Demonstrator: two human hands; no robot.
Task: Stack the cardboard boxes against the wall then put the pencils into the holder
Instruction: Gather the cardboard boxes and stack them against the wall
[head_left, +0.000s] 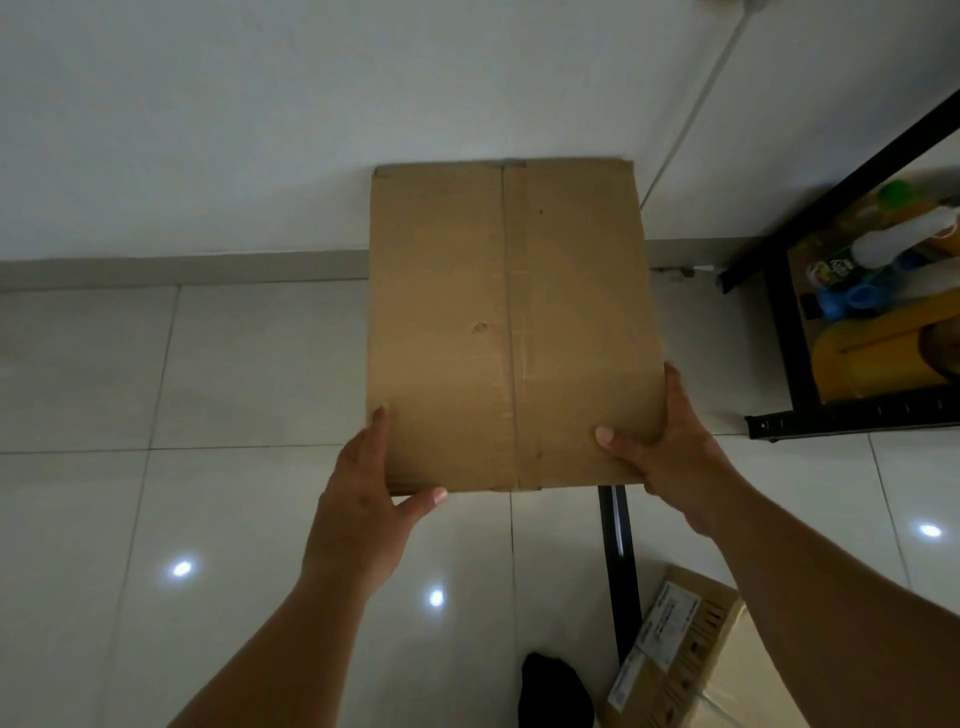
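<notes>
Currently both grips hold the taped cardboard box (509, 322) by its near corners, left hand (363, 499) and right hand (665, 452) one each, long axis running straight ahead to the wall (260, 130), far edge at or just short of it.

The glossy, pale tiled floor (260, 364) carries a labelled cardboard box (675, 654) at the near right and a black metal rack (852, 415) at the far right.
</notes>
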